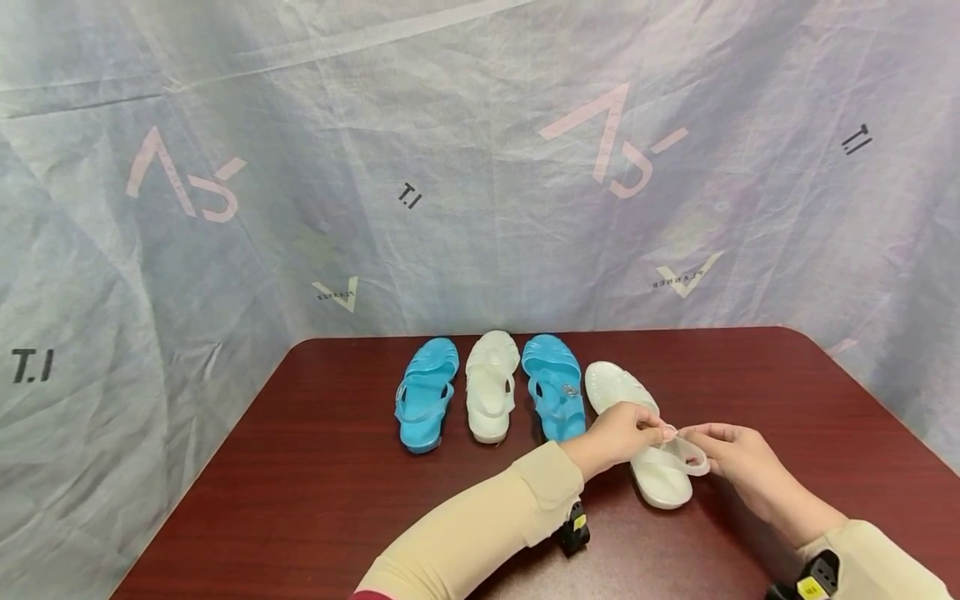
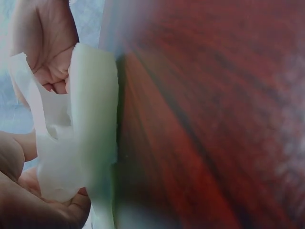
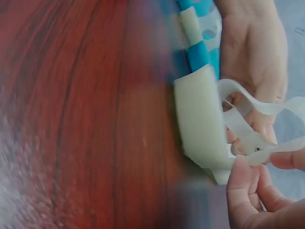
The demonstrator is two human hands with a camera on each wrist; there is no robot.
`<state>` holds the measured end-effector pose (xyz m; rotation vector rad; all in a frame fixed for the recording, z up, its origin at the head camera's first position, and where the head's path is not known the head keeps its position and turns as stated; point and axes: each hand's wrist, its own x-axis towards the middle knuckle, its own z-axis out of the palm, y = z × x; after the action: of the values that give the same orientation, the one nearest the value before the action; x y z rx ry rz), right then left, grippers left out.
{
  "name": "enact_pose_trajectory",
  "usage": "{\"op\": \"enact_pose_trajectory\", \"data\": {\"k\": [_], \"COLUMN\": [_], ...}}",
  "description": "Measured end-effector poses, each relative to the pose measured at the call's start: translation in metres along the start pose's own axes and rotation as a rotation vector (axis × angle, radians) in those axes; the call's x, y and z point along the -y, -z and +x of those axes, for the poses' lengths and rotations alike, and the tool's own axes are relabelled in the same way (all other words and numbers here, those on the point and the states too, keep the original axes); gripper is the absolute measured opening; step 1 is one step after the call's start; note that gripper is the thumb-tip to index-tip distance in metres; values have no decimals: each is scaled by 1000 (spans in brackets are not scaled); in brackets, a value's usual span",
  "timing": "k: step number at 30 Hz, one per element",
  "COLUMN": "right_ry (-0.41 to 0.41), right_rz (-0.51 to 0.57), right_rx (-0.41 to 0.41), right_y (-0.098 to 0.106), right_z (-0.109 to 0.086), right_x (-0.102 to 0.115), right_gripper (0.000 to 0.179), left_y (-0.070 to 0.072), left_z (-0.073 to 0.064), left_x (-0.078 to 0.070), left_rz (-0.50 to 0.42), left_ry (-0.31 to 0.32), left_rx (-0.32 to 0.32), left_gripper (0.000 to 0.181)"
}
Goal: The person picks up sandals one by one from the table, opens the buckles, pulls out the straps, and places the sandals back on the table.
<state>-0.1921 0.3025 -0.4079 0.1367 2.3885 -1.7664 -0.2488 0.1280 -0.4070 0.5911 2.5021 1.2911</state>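
Note:
A white jelly sandal (image 1: 662, 487) lies on the table at the right, toe pointing away and to the left. My left hand (image 1: 618, 433) reaches over its middle and pinches the ankle strap (image 1: 693, 462) between thumb and fingers. From the other side my right hand (image 1: 738, 458) pinches the same strap, close to the left fingertips. In the right wrist view, a small metal rivet (image 3: 258, 148) shows on the strap beside the right hand (image 3: 262, 191). The sandal's thick pale sole (image 2: 95, 100) stands near both hands in the left wrist view. Fingers partly hide the strap's joint.
Left of the held sandal stand a blue sandal (image 1: 555, 383), a white sandal (image 1: 492, 387) and another blue sandal (image 1: 427, 392) in a row near the back edge. The dark red wooden table (image 1: 300, 500) ends at a printed grey curtain (image 1: 450, 250).

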Motion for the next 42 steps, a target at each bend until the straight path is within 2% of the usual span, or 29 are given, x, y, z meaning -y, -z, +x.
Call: {"op": "enact_pose_trajectory", "data": {"k": [3, 6, 8, 12, 18, 24, 28, 33, 42], "right_ry": [-15, -43, -53, -74, -117, -106, -87, -70, -67], "right_rz": [106, 231, 298, 365, 324, 277, 317, 380, 369], "right_rx": [89, 158, 176, 173, 112, 71, 67, 60, 34], "right_y": [4, 5, 4, -2, -8, -7, -8, -10, -11], "right_z": [-2, -2, -2, -3, -7, -8, -8, -9, -5], "right_x": [-4, -6, -7, -5, -2, -3, -5, -8, -4], "right_gripper": [36, 24, 17, 19, 17, 15, 14, 20, 17], "left_y": [0, 0, 0, 1, 6, 4, 3, 2, 4], "left_z": [0, 0, -1, -1, -4, -4, -3, -3, -1], "left_x": [0, 1, 2, 4, 3, 3, 4, 5, 4], "left_rz": [21, 24, 9, -11, -30, -86, -111, -119, -105], "left_ry": [0, 4, 4, -11, -8, 29, 50, 39, 43], "left_rx": [-2, -1, 5, 25, 54, 73, 77, 89, 90], "left_gripper": [16, 18, 19, 20, 18, 17, 16, 15, 17]}}
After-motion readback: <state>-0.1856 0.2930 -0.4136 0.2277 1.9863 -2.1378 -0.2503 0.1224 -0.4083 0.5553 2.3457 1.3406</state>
